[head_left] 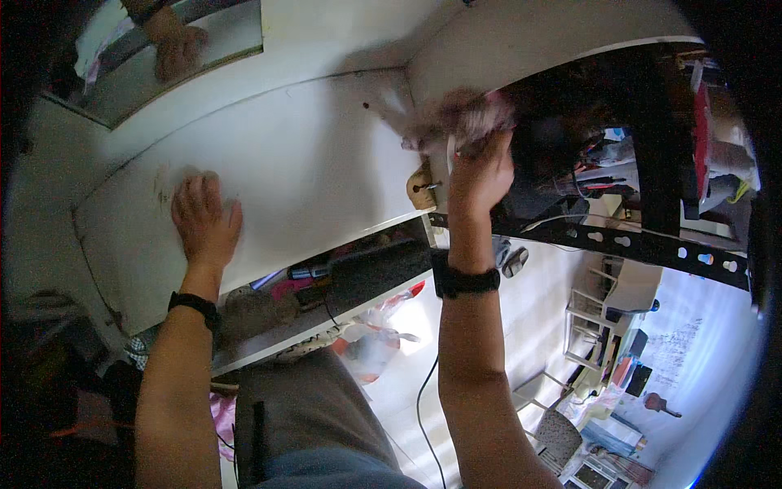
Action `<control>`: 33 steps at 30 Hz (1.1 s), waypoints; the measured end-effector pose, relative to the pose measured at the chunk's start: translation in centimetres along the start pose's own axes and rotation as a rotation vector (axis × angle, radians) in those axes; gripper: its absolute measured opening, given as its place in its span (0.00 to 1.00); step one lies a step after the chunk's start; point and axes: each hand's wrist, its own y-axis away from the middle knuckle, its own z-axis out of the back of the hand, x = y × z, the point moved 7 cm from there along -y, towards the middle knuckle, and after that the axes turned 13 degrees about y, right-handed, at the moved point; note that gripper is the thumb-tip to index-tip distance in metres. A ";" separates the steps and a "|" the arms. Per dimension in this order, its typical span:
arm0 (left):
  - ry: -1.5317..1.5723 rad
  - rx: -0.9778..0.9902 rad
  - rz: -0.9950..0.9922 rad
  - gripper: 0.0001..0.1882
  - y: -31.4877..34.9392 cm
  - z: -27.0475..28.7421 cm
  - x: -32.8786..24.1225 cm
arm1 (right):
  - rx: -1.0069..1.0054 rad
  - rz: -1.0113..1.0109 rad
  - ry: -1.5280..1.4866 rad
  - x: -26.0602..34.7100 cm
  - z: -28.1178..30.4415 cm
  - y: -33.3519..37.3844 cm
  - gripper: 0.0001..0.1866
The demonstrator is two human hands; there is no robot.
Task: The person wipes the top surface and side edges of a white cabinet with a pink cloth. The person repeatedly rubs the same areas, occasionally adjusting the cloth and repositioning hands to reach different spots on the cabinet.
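Observation:
My left hand (205,216) lies flat on the white surface (285,155), fingers stretched out, with a few brownish marks beside the fingertips. My right hand (482,175) is closed around a pinkish-brown crumpled cloth (476,114), which is smeared by motion, at the far right corner of the surface. Its folds and exact edges cannot be made out. Close to the right wrist, a tan rounded piece (421,187) with a dark hole sits at the surface's corner. Both wrists wear black bands.
A framed mirror (236,33) at the upper left reflects a hand. Below the white surface runs a shelf (244,350) with several items. On the right stands a dark rack (668,244) with slotted metal edges and assorted things. Chairs (562,436) and a hanging cable (421,399) are beyond.

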 end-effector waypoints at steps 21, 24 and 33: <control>0.080 -0.057 -0.023 0.34 0.2 0.6 0.0 | 0.437 0.074 -0.235 2.8 -2.9 6.7 0.22; 0.057 0.026 0.002 0.33 0.2 0.1 0.1 | 0.623 0.079 -0.119 8.0 -8.0 9.5 0.40; 0.150 -0.051 0.005 0.31 0.2 1.3 -0.5 | 0.526 -0.028 0.183 15.2 -14.2 3.8 0.49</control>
